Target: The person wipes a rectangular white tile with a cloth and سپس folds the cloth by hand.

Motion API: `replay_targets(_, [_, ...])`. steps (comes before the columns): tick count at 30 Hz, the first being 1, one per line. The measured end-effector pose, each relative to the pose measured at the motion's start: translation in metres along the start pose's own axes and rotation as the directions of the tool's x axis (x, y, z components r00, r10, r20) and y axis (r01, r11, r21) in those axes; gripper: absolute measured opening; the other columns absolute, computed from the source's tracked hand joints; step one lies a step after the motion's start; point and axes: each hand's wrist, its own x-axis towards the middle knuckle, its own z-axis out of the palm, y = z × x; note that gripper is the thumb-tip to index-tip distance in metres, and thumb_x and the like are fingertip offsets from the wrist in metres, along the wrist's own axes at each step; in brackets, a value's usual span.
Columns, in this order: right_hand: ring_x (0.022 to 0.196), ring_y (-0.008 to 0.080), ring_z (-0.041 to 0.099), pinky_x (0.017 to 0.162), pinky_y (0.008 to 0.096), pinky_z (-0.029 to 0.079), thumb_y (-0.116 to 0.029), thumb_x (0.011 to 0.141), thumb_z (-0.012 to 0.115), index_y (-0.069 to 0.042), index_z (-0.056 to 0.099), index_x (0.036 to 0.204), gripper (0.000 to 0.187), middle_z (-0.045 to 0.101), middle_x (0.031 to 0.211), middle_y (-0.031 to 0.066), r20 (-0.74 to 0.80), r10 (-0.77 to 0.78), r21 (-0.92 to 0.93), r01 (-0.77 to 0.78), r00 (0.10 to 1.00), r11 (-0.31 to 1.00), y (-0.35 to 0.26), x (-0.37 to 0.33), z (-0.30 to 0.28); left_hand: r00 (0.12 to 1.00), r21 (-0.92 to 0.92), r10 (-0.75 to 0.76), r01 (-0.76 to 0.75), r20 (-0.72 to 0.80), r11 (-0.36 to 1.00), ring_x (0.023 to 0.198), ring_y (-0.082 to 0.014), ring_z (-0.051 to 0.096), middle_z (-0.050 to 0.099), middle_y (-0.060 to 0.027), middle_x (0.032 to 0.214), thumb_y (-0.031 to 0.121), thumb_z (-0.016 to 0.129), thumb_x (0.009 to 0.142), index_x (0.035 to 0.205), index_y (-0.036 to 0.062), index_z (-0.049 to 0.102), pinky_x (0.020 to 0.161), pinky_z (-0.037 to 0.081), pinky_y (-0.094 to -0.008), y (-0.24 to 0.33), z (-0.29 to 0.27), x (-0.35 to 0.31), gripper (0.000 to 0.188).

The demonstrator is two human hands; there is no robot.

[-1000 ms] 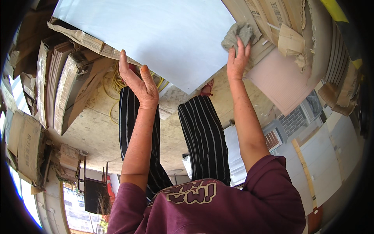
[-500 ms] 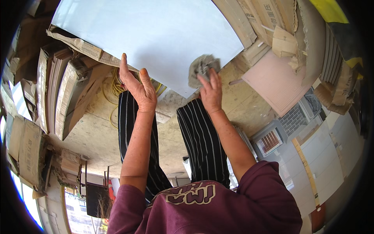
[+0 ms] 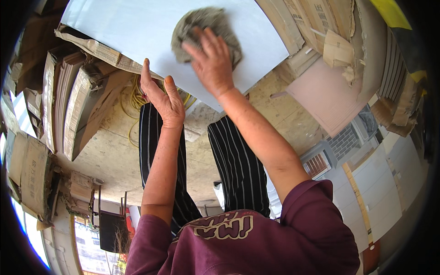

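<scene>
A large pale, smooth panel point(image 3: 123, 27) lies in front of me with its near corner between my knees. Spread over a crumpled grey-brown rag point(image 3: 229, 34), my right hand point(image 3: 211, 62) presses it against the panel's surface; hand and rag are slightly blurred. At the panel's near left edge is my left hand point(image 3: 165, 103), its thumb and a finger stretched up and apart, both with orange tips. Its palm is by the edge, and whether it bears on the panel I cannot tell. The other fingers of that hand are mostly hidden.
Cardboard-wrapped stacks of slabs point(image 3: 75, 110) stand at the left. Beyond the panel's right edge are more cardboard point(image 3: 316, 23) and a pinkish board point(image 3: 316, 96). A coiled yellow cable point(image 3: 136, 98) lies on the floor behind my left hand. Grey trays point(image 3: 321, 158) sit farther right.
My right hand has swept the rag away from the panel's near right edge, up and to the left across the surface. The left hand has stayed almost in place.
</scene>
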Motion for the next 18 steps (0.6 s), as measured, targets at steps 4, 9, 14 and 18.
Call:
replay_targets(4, [0.128, 0.0170, 0.036, 0.108, 0.0398, 0.029, -0.014, 0.079, 0.064, -0.028, 0.065, 0.100, 0.025, 0.042, 0.137, -0.0054, 0.305, -0.108, 0.161, 0.061, 0.946, 0.985, -0.009, -0.079, -0.018, 1.000, -0.005, 0.000, 0.000, 0.000, 1.000, 0.105, -0.0175, 0.040, 0.033, -0.0128, 0.134, 0.049, 0.041, 0.093, 0.138, 0.0020, 0.026, 0.091, 0.034, -0.0300, 0.002, 0.002, 0.000, 0.067])
replay_targets(9, [0.128, 0.0184, 0.035, 0.108, 0.0339, 0.031, -0.005, 0.081, 0.059, -0.030, 0.064, 0.100, 0.031, 0.041, 0.137, -0.0110, 0.323, 0.134, -0.042, -0.127, 0.937, 0.991, 0.055, -0.146, -0.050, 0.998, 0.067, 0.062, -0.063, 0.018, 0.996, 0.104, -0.0210, 0.041, 0.037, -0.0148, 0.128, 0.049, 0.042, 0.092, 0.137, 0.0009, 0.028, 0.092, 0.034, -0.0322, 0.002, 0.001, -0.006, 0.068])
replay_targets(14, [0.123, 0.0302, 0.037, 0.104, 0.0378, 0.033, 0.000, 0.079, 0.055, -0.018, 0.059, 0.110, 0.036, 0.037, 0.137, 0.0111, -0.074, 0.452, 0.047, -0.450, 0.889, 0.892, 0.083, -0.121, -0.072, 0.970, 0.219, 0.154, -0.194, 0.187, 0.956, 0.118, -0.0360, 0.039, 0.041, -0.0219, 0.129, 0.038, 0.046, 0.092, 0.134, -0.0021, 0.030, 0.101, 0.028, -0.0438, -0.007, -0.004, -0.046, 0.061])
replay_targets(18, [0.114, 0.0308, 0.048, 0.095, 0.0353, 0.042, -0.001, 0.078, 0.057, -0.018, 0.060, 0.108, 0.034, 0.047, 0.129, 0.0086, 0.185, 0.518, 0.094, -0.540, 0.835, 0.837, 0.029, -0.152, -0.076, 0.912, 0.320, 0.053, -0.197, 0.406, 0.927, 0.116, -0.0348, 0.042, 0.044, -0.0211, 0.125, 0.036, 0.048, 0.091, 0.133, 0.0009, 0.034, 0.099, 0.029, -0.0456, -0.010, -0.014, -0.105, 0.057])
